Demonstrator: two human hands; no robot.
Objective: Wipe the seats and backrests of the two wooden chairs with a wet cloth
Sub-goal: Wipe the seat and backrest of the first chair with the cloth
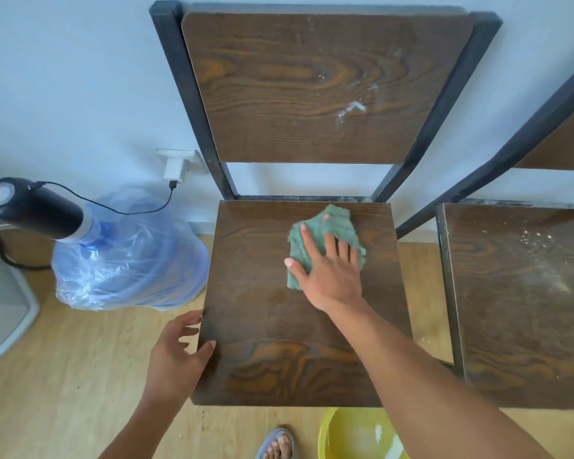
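At the bottom edge, a sandalled foot (278, 443) stands on the wood floor (63, 376) beside a yellow basin (352, 432), which sits just in front of the near chair and is partly hidden by the right forearm. Above them lies the seat (279, 326) of the left chair, dark wood grain in a black metal frame. The left hand (176, 356) rests at the seat's front-left edge, fingers loosely spread, thumb on top of the board, holding nothing else. The right hand (332, 273) reaches across the seat and lies flat, fingers spread wide, pressing down on a crumpled green cloth (325, 226) toward the seat's back right part. The cloth sticks out beyond the fingertips and on both sides of the palm.

Right of this seat, just beside it, stands the second chair; its seat (517, 309) carries pale dust and crumbs. Left of the first chair, a blue water jug (130, 260) wrapped in clear plastic stands on the floor, topped by a black pump (30, 207) whose cable runs to a white charger (174, 167) plugged in at the wall.

Farther back, the backrest (312, 87) rises against the pale wall (63, 77), with white smears and specks on its right half. A corner of the second chair's backrest (564, 144) shows at the right edge.
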